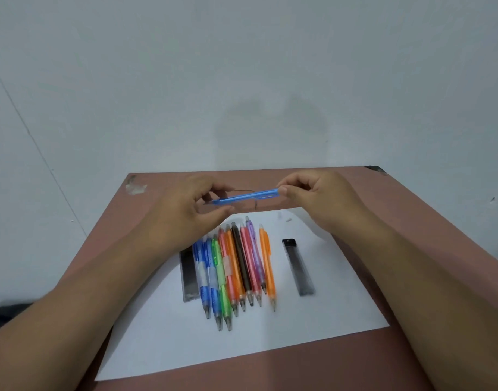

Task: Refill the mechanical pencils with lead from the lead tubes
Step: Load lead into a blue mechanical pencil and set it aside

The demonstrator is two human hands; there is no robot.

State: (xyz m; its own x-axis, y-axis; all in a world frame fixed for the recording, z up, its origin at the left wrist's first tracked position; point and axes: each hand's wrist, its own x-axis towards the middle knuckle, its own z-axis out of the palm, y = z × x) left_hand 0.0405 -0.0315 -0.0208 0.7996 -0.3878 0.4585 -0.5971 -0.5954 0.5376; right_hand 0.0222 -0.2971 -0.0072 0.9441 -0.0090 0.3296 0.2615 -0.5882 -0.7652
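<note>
A blue mechanical pencil [246, 196] is held level above the table, tip to the left. My left hand [185, 210] pinches its tip end, and my right hand [318, 197] pinches its cap end between thumb and fingers. Below on the white paper [312, 325] lies a row of several coloured mechanical pencils [236, 272], tips toward me. A dark lead tube [298, 266] lies to the right of the row. Another lead tube [188, 275] lies at the row's left, partly under my left forearm.
The paper lies on a reddish-brown table [411, 210] set against a pale wall. Two small white bits [284, 217] lie near the paper's far edge. The table's far right corner [376, 169] is chipped dark.
</note>
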